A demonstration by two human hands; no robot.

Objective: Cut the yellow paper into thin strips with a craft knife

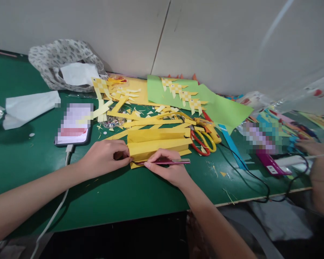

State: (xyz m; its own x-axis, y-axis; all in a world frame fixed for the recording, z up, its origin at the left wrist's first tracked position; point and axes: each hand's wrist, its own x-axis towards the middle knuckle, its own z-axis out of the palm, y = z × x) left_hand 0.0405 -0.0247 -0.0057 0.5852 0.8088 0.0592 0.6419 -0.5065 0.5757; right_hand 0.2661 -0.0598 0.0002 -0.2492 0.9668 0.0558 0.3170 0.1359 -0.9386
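Observation:
A sheet of yellow paper (pixel 151 148), folded into lengthwise pleats, lies in front of me on the green table. My left hand (pixel 108 156) is closed on its near left corner, thumb and index finger pinching the edge. In my right hand (pixel 167 167) is a slim magenta pen-like tool (pixel 167 162) with a silver end. It lies almost level along the paper's near edge, its tip close to my left fingertips. Whether it is a pen or a craft knife I cannot tell. Red-and-yellow-handled scissors (pixel 203 144) rest just right of the paper.
Cut yellow strips (pixel 151 121) and scraps lie behind the paper. Woven paper fish (pixel 182 94) sit on green sheets (pixel 218 108). A phone (pixel 75 124) with a white cable (pixel 67 190) is at left, a yellow glue gun (pixel 210 128) at right. Another person's hand (pixel 310 147) is far right.

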